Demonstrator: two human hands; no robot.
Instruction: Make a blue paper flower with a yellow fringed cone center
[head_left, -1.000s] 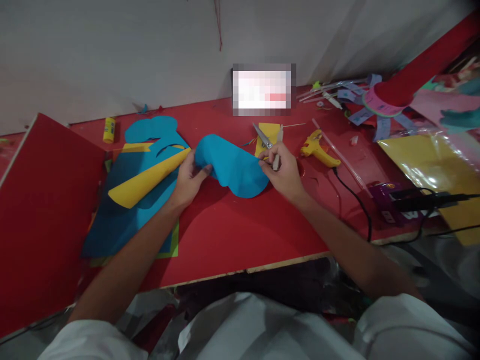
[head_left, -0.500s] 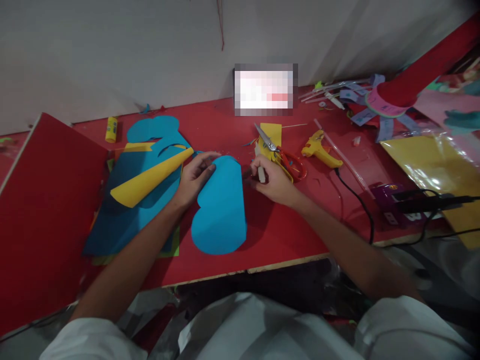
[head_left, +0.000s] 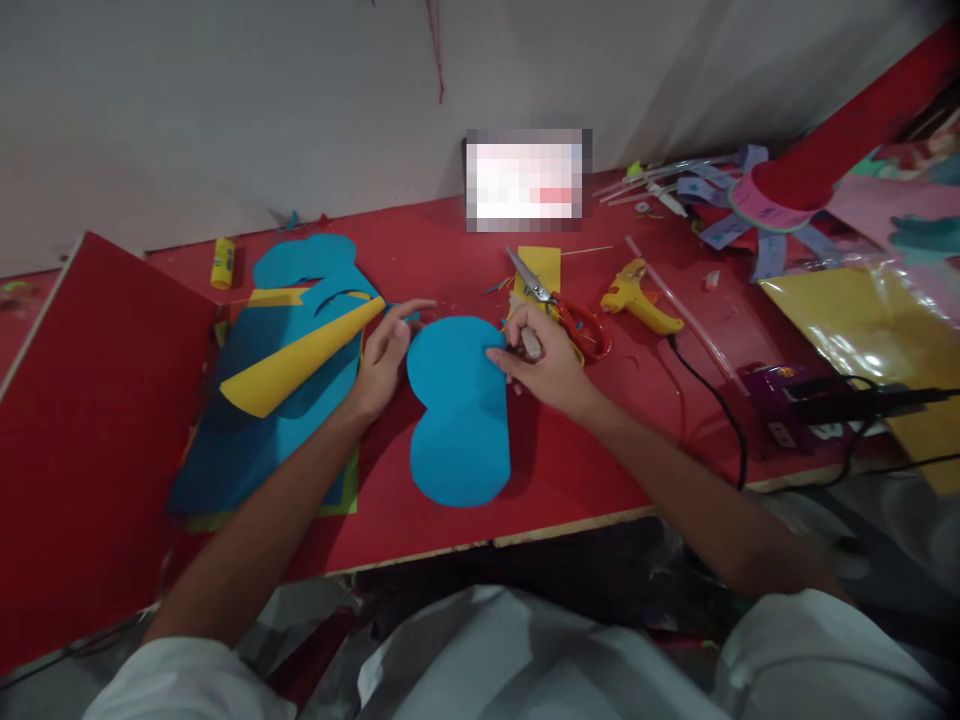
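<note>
A blue paper cutout [head_left: 461, 420] with two rounded lobes on the left and a straight right edge is in front of me. My right hand [head_left: 544, 360] pinches its upper right edge between thumb and fingers. A small pale block [head_left: 531, 345], perhaps an eraser, shows tucked among the same fingers. On the other side my left hand [head_left: 386, 360] is open, fingers stretched out, apart from the cutout's left edge. Beside it a rolled yellow paper cone [head_left: 300, 362] lies on blue sheets [head_left: 262, 440]. Red-handled scissors [head_left: 559, 303] lie just beyond my right hand.
A yellow glue gun [head_left: 643, 300] with a black cord lies to the right. Further left stand a glue stick [head_left: 223, 263] and a red board [head_left: 90, 430]. More blue cut paper [head_left: 304, 260] lies behind. A blurred-out screen [head_left: 523, 182] leans against the wall.
The cutout has shifted right and turned slightly. My left hand has let go of its upper left edge, and my right hand has taken hold of the right edge.
</note>
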